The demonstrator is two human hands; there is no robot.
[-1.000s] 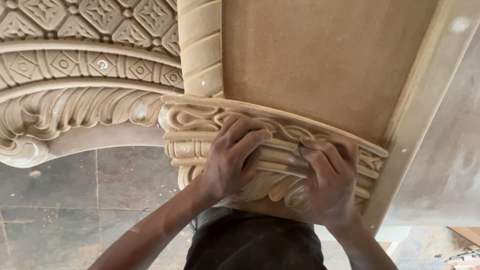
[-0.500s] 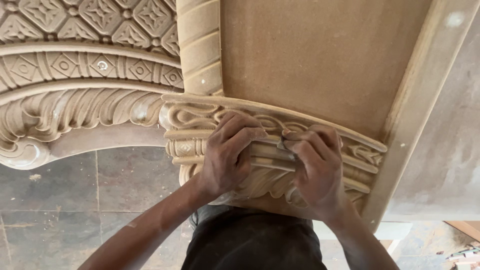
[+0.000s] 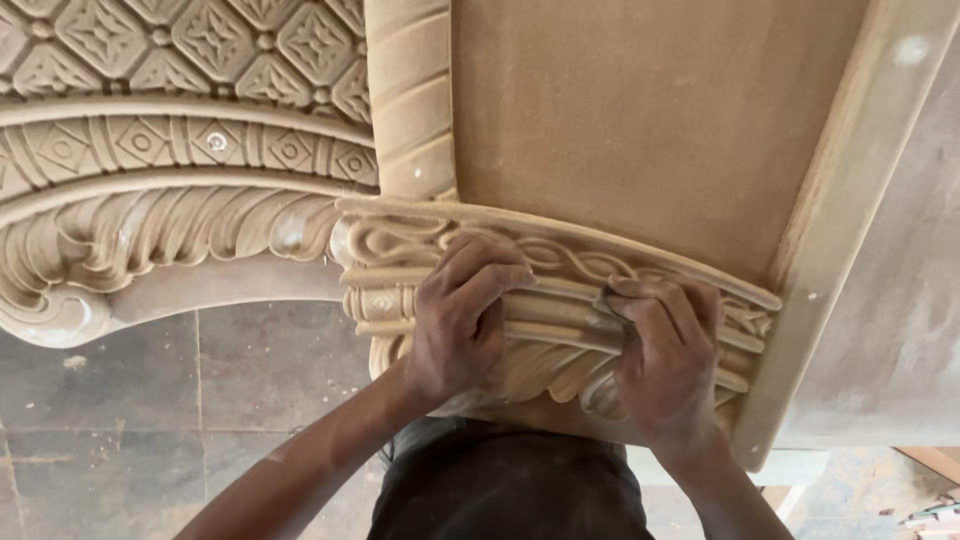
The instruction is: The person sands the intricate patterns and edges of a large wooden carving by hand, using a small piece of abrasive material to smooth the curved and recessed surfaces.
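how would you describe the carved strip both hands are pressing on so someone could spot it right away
Start at the large plain flat panel at upper right. Along its lower edge runs a curved carved moulding, where the left hand and right hand rest. Unlike the diamond lattice on the left, it carries a twisted rope band above ribs.

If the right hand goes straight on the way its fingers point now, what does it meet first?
The right hand points up and left along the carved curved moulding. Going on, it would slide along the ridges and probably meet the left hand first, which also presses on that moulding. Depth is unclear.
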